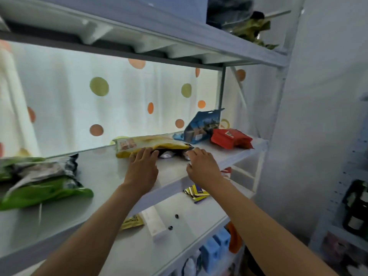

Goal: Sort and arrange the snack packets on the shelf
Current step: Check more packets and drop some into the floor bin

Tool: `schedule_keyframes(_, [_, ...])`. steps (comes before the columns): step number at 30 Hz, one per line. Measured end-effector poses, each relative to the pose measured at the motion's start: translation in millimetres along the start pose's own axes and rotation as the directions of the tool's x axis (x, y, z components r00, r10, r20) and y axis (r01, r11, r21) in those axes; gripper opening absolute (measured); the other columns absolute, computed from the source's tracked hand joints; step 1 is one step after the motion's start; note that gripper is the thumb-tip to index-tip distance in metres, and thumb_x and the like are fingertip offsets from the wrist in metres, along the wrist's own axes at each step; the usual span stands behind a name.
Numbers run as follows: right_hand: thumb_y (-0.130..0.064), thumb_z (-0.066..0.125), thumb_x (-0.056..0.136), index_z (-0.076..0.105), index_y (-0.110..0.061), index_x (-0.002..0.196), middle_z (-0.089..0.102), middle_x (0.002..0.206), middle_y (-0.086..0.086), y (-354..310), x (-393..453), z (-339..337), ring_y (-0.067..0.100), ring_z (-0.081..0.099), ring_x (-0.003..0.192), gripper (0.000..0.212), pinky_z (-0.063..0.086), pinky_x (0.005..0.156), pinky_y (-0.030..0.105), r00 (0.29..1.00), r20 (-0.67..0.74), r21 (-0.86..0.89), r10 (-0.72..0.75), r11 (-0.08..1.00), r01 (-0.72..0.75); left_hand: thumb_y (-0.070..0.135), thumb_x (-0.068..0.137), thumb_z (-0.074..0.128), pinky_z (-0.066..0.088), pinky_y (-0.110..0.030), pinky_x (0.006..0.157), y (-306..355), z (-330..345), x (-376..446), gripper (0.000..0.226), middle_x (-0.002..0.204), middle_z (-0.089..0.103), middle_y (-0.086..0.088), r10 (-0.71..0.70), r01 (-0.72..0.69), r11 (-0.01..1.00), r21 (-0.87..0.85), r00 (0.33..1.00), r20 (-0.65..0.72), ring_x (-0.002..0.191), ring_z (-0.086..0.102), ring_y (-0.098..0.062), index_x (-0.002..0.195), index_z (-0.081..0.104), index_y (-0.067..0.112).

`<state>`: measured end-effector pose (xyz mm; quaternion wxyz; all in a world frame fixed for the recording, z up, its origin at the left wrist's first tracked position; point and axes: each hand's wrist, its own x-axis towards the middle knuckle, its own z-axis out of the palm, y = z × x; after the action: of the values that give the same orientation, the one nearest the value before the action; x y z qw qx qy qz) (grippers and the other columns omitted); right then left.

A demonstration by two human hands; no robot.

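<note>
A yellow snack packet (147, 145) lies flat on the white shelf (95, 176), on top of darker packets (169, 154). My left hand (142, 166) rests at the yellow packet's front edge, fingers on it. My right hand (202, 164) touches the dark packets at the stack's right end. Whether either hand grips is unclear. Behind stand a blue pouch (203, 126) and red packets (231, 138). Green and silver packets (41, 182) are piled at the shelf's left.
A spotted curtain (99, 96) hangs behind the shelf. The shelf above (179, 36) sits close overhead. Lower shelves hold a yellow-purple packet (196, 193), a gold packet (132, 222), a white box (155, 224) and blue blocks (217, 246). Bottles (356, 206) stand at right.
</note>
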<state>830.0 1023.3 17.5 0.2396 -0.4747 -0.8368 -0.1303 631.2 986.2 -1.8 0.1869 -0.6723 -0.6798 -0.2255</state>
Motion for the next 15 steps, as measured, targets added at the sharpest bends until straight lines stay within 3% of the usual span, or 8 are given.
schedule_keyframes(4, [-0.016,0.049,0.093,0.055,-0.013,0.131,0.057,0.129,0.009,-10,23,22,0.027,0.051,0.12,0.039,0.042,0.098,0.036,0.994,0.016,0.087,-0.106,0.991,0.104,0.04,0.095,0.051,0.02,-0.051,0.115,-11,5,4,0.072,0.16,0.018,-0.009,-0.158,0.157,0.987,0.042,0.987,0.035,0.146,0.017,-0.031,0.153,0.015,0.018])
schedule_keyframes(6, [-0.019,0.047,0.096,0.052,-0.013,0.134,0.055,0.131,0.009,-13,27,35,0.027,0.051,0.119,0.039,0.04,0.096,0.035,0.989,0.064,0.089,-0.137,0.987,0.131,0.041,0.095,0.051,0.019,-0.051,0.116,-9,8,5,0.073,0.16,0.016,-0.008,-0.172,0.168,0.983,0.077,0.984,0.04,0.148,0.014,-0.029,0.153,0.014,0.018])
schedule_keyframes(9, [-0.027,0.049,0.098,0.054,-0.013,0.133,0.053,0.132,0.008,-11,33,51,0.026,0.052,0.118,0.038,0.043,0.094,0.037,0.989,0.109,0.289,-0.098,0.955,0.063,0.042,0.094,0.052,0.017,-0.05,0.117,-10,10,7,0.074,0.16,0.016,-0.008,-0.198,0.194,0.972,0.131,0.98,0.022,0.148,0.013,-0.028,0.153,0.016,0.017])
schedule_keyframes(12, [-0.029,0.053,0.096,0.06,-0.013,0.125,0.057,0.127,0.009,-6,38,58,0.025,0.056,0.112,0.034,0.046,0.09,0.037,0.992,0.123,0.485,-0.023,0.874,-0.04,0.047,0.093,0.052,0.017,-0.048,0.118,-16,12,13,0.074,0.159,0.018,-0.009,-0.141,0.133,0.966,0.223,0.99,0.019,0.148,0.013,-0.028,0.152,0.018,0.018])
schedule_keyframes(15, [-0.031,0.051,0.096,0.062,-0.015,0.121,0.059,0.122,0.006,-1,38,65,0.023,0.057,0.11,0.031,0.045,0.085,0.035,0.995,0.093,0.481,-0.028,0.876,-0.02,0.042,0.092,0.054,0.021,-0.049,0.116,-23,18,26,0.071,0.158,0.022,-0.01,-0.1,0.084,0.951,0.296,0.994,0.038,0.147,0.016,-0.031,0.15,0.023,0.016])
